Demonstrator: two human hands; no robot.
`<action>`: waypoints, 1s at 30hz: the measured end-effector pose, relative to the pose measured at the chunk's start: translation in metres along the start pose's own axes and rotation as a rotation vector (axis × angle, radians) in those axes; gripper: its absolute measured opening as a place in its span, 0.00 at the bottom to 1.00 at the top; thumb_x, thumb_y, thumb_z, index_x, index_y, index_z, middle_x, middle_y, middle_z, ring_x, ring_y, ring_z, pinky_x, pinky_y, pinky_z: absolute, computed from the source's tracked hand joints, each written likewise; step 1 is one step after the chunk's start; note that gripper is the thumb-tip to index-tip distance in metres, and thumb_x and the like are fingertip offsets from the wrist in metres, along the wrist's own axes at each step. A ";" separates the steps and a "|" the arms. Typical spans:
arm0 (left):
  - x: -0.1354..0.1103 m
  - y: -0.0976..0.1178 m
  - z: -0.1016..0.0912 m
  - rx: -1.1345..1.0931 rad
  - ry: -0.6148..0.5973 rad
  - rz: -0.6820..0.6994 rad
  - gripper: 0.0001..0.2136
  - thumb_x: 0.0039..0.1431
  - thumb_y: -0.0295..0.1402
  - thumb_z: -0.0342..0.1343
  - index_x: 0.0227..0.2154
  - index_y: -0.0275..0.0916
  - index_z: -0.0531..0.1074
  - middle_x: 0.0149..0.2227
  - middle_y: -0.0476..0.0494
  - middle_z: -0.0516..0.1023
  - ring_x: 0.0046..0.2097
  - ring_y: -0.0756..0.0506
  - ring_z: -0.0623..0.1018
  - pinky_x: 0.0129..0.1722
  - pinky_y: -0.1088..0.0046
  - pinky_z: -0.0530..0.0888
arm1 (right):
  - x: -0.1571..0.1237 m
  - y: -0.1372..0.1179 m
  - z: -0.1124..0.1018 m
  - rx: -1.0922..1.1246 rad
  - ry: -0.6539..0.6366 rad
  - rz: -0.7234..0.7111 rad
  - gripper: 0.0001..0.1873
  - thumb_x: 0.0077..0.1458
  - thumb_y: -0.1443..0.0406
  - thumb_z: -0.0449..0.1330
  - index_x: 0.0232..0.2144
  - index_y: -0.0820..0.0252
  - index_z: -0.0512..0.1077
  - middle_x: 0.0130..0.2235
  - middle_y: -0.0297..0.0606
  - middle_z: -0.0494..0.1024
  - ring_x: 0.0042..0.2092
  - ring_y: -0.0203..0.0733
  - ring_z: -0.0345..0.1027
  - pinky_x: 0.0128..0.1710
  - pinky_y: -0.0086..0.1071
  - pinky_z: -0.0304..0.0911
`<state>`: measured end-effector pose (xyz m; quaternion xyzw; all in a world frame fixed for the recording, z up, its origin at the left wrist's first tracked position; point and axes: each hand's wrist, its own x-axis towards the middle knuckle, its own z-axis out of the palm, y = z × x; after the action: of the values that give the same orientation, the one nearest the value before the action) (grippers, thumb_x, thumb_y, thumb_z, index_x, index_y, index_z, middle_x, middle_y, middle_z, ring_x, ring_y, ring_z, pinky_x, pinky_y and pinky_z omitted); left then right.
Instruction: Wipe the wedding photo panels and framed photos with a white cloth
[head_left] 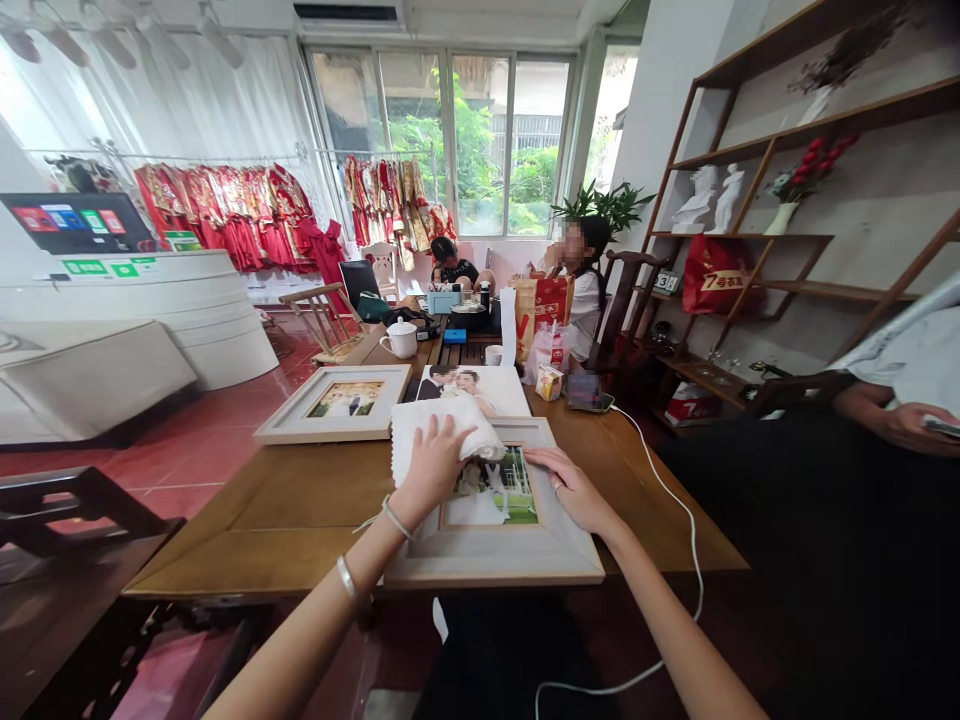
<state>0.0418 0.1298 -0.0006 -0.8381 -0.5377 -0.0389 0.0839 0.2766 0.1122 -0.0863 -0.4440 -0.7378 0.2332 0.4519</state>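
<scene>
My left hand lies over a folded white cloth, holding it against the upper left part of a framed photo; the fingers are spread on top. That picture frame has a wide pale mat and a light wood edge, and lies flat near the table's front edge. The cloth and hand hide part of its photo. My right hand rests on the frame's right side with fingers stretched out, nothing in them. Behind lies an unframed wedding portrait; at left is a second framed photo.
On the wooden table stand a white lidded mug, a paper bag, a small box and a phone with a white cable. Two people sit beyond; another at right holds a phone. A chair stands left.
</scene>
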 end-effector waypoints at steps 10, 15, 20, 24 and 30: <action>-0.067 0.027 -0.016 -0.035 -0.269 0.093 0.32 0.54 0.21 0.55 0.59 0.53 0.57 0.64 0.38 0.54 0.64 0.32 0.53 0.58 0.49 0.58 | 0.001 0.003 0.001 0.037 0.010 -0.002 0.30 0.44 0.77 0.46 0.46 0.54 0.73 0.50 0.39 0.74 0.55 0.42 0.63 0.61 0.47 0.51; -0.095 0.025 -0.044 -0.038 -0.423 0.025 0.34 0.52 0.17 0.53 0.59 0.55 0.57 0.63 0.37 0.56 0.63 0.33 0.56 0.58 0.52 0.61 | 0.001 0.003 0.002 0.045 0.021 0.009 0.30 0.44 0.77 0.45 0.46 0.54 0.73 0.51 0.39 0.73 0.56 0.42 0.63 0.61 0.47 0.51; -0.105 0.034 -0.036 -0.036 -0.413 0.044 0.38 0.49 0.16 0.55 0.60 0.54 0.55 0.64 0.37 0.53 0.64 0.32 0.50 0.60 0.50 0.57 | 0.001 0.003 0.003 0.046 0.011 0.005 0.31 0.43 0.78 0.45 0.45 0.55 0.73 0.50 0.40 0.74 0.56 0.42 0.62 0.61 0.48 0.50; -0.094 0.046 -0.013 -0.065 -0.258 0.060 0.40 0.49 0.20 0.58 0.62 0.55 0.50 0.66 0.39 0.48 0.65 0.31 0.45 0.61 0.46 0.52 | 0.001 0.002 0.002 0.044 0.013 0.020 0.30 0.43 0.78 0.45 0.45 0.55 0.73 0.51 0.39 0.74 0.56 0.42 0.62 0.62 0.48 0.49; -0.067 0.050 0.018 -0.058 -0.018 -0.031 0.32 0.54 0.31 0.59 0.61 0.53 0.54 0.65 0.38 0.52 0.65 0.29 0.47 0.60 0.43 0.53 | 0.001 0.003 0.002 0.038 0.012 0.022 0.28 0.46 0.76 0.46 0.45 0.55 0.73 0.51 0.40 0.73 0.56 0.42 0.62 0.61 0.48 0.49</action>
<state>0.0588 0.0522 -0.0336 -0.8320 -0.5501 -0.0482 0.0540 0.2761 0.1146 -0.0895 -0.4449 -0.7255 0.2496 0.4620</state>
